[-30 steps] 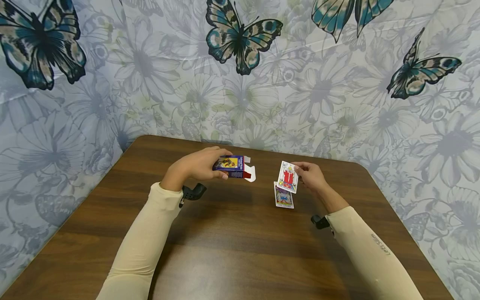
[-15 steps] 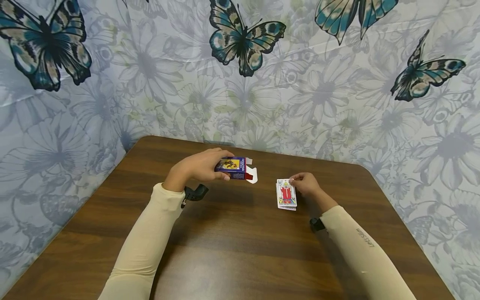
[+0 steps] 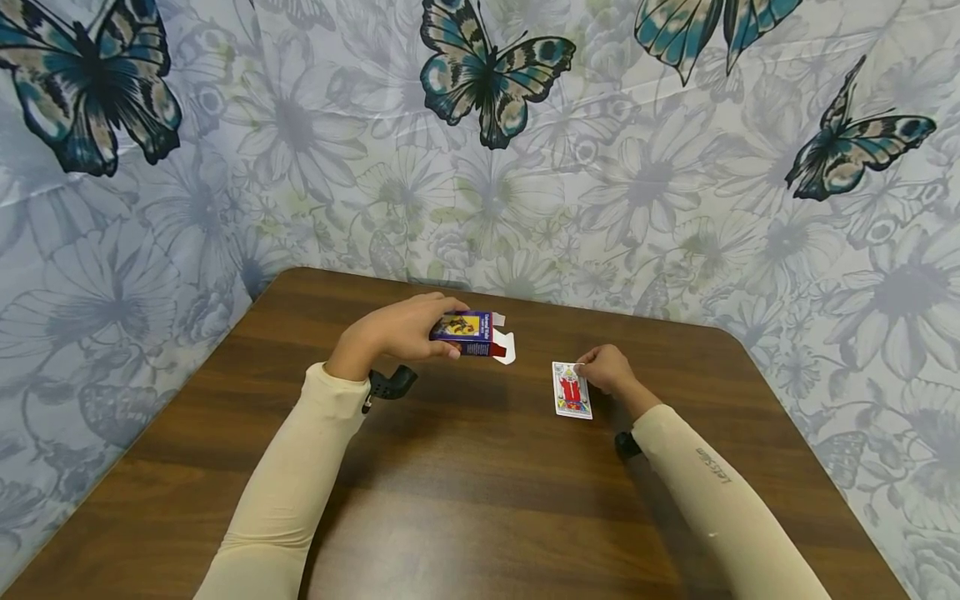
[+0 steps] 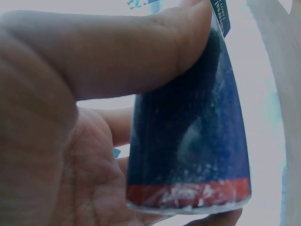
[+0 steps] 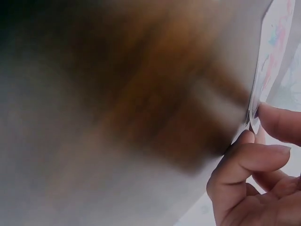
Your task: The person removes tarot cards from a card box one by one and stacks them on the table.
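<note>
In the head view a small blue and yellow card box (image 3: 468,330) lies sideways in my left hand (image 3: 401,336), its white end flap hanging loose on the right. The left wrist view has my thumb across the dark blue box (image 4: 190,141), which has a red band at its bottom edge. My right hand (image 3: 611,370) pinches the upper right edge of a card with a red figure (image 3: 572,392), low over the table or on it. Up close in the right wrist view, thumb and finger hold the card's edge (image 5: 273,52); any cards beneath are mostly hidden.
The brown wooden table (image 3: 420,500) stretches under both arms. Behind it hangs a pale floral cloth (image 3: 495,217) with teal butterflies. Each wrist wears a black strap device, the left one (image 3: 392,384) near the box.
The red-figure card has come down from higher up and now covers the card that lay below it. My right hand has lowered with it; my left hand has barely moved.
</note>
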Tool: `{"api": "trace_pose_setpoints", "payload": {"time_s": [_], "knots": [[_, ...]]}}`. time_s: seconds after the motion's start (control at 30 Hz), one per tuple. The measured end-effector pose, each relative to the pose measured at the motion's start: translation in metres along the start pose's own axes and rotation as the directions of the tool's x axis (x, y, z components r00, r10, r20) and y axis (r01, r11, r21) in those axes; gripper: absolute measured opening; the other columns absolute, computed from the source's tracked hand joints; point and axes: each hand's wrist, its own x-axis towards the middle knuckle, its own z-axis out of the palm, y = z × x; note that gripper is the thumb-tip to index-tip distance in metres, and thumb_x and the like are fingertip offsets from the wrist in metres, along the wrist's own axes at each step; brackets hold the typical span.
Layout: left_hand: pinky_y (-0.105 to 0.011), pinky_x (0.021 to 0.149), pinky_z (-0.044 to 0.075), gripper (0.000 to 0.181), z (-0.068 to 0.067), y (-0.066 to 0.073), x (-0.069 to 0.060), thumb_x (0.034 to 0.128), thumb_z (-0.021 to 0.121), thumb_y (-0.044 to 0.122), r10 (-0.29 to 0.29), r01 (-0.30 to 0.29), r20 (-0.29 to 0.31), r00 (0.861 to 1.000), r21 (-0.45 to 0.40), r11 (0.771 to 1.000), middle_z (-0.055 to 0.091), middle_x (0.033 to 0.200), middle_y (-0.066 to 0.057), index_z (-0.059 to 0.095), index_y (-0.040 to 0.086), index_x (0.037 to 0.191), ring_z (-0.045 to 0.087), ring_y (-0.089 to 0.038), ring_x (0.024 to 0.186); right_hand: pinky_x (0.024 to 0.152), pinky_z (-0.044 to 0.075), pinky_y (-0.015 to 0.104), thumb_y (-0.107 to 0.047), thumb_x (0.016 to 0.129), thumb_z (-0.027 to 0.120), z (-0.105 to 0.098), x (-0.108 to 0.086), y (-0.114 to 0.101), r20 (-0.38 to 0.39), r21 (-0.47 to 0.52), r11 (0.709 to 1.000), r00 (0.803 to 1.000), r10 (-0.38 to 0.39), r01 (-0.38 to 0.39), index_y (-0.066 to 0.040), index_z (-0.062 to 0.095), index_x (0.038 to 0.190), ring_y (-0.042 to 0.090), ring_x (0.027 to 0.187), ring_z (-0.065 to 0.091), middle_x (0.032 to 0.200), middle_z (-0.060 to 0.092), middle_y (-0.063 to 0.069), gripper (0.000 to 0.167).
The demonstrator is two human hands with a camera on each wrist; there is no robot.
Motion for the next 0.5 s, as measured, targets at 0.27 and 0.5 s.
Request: {"api": "trace_pose_setpoints", "payload": {"time_s": [0.27,0.5], "knots": [[-0.042,0.100,0.044,0.071,-0.002,0.001,-0.001,0.0883,0.073,0.040,0.002,-0.002,-0.007,1.000,-0.001,1.000,0.054,0.130,-0.007,0.042,0.015,0.147,0.052,-0.022,0.113,0.057,0.048,0.032,-0.022,0.091,0.064,0.001,-0.003,-0.006,-0.028,-0.104,0.994,0.999,-0.045,0.042,-0.002,0.069,0.102,0.020,0.067,0.056,0.095,0.066,0.013,0.023],[-0.043,0.099,0.044,0.071,-0.002,0.002,-0.001,0.0892,0.072,0.040,0.006,-0.006,0.007,1.000,-0.001,1.000,0.054,0.130,-0.008,0.041,0.015,0.148,0.053,-0.023,0.112,0.070,0.050,0.037,-0.025,0.098,0.054,0.010,-0.019,-0.038,-0.151,0.044,0.982,0.973,-0.174,0.183,-0.004,0.064,0.111,0.022,0.080,0.059,0.107,0.065,0.016,0.027]]}}
